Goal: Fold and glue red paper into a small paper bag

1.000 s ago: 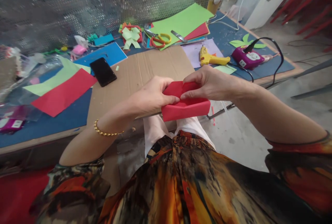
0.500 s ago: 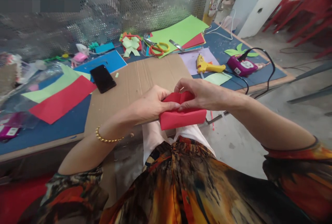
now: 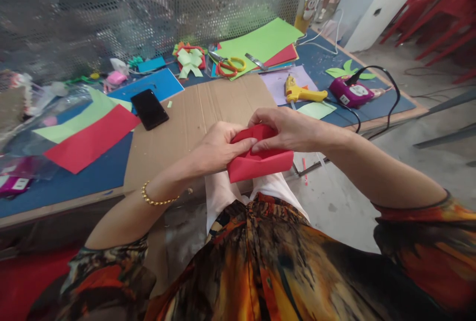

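A folded piece of red paper [image 3: 260, 164] is held between both hands over the near edge of the table, above my knees. My left hand [image 3: 223, 147] grips its left end, thumb on top and fingers partly hidden behind. On the other side, my right hand [image 3: 286, 130] pinches the upper right part, its thumb pressing close to the left thumb. The paper has raised sides and a recessed middle, like a shallow box. Beneath the hands lies a brown cardboard sheet [image 3: 193, 107].
Behind the hands lie a yellow glue gun [image 3: 303, 94], scissors [image 3: 230, 66], green paper [image 3: 266, 38] and a purple power socket [image 3: 351, 92]. To the left are a black phone [image 3: 149, 109] and a red paper strip [image 3: 92, 137]. A drink cup [image 3: 310, 1] stands at the back right.
The thumbs have shifted slightly on the red paper, and its middle now looks flatter and more opened out. Both hands keep their hold. The view has moved slightly.
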Tool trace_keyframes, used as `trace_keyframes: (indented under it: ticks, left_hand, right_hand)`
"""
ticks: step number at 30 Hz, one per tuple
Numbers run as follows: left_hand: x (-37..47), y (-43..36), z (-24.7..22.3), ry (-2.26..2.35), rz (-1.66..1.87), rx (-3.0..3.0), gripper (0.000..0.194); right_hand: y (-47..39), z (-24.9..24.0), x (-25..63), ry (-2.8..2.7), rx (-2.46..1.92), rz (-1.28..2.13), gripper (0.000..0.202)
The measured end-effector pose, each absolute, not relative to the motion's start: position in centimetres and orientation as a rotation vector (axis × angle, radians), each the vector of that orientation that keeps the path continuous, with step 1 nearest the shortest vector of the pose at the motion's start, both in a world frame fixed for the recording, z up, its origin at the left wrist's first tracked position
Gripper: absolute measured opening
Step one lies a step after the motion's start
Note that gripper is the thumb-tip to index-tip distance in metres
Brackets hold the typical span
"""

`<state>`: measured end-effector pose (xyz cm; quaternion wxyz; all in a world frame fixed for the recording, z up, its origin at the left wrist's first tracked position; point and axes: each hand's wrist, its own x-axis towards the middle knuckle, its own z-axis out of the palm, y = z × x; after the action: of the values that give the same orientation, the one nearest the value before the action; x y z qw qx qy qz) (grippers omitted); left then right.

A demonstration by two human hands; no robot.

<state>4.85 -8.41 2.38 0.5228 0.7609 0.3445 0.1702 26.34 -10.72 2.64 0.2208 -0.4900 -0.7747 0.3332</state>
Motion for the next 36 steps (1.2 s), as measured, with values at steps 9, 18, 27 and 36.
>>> trace_keyframes:
  ticks: [9,18,27,36]
  left_hand:
    - [3.0,-9.0,3.1,0.886,0.666,1.865,0.039]
    - [2.8,-9.3,3.9,0.875,0.662,2.000,0.030]
    - [3.3,-9.3,4.2,0.882,0.655,2.016,0.031]
    - [3.2,-9.2,4.1,0.842,0.599,2.048,0.032]
  right_hand:
    - [-11.8,2.3,27.9,-1.712,-1.126,1.121,0.067]
    - [-13.5,1.3,26.1,-1.744,-1.095,1.036,0.059]
    - [-13.5,1.2,26.0,-1.729,-1.152,0.967,0.047]
    - [-13.4,0.8,25.9,-1.693,-1.120,0.948,0.055]
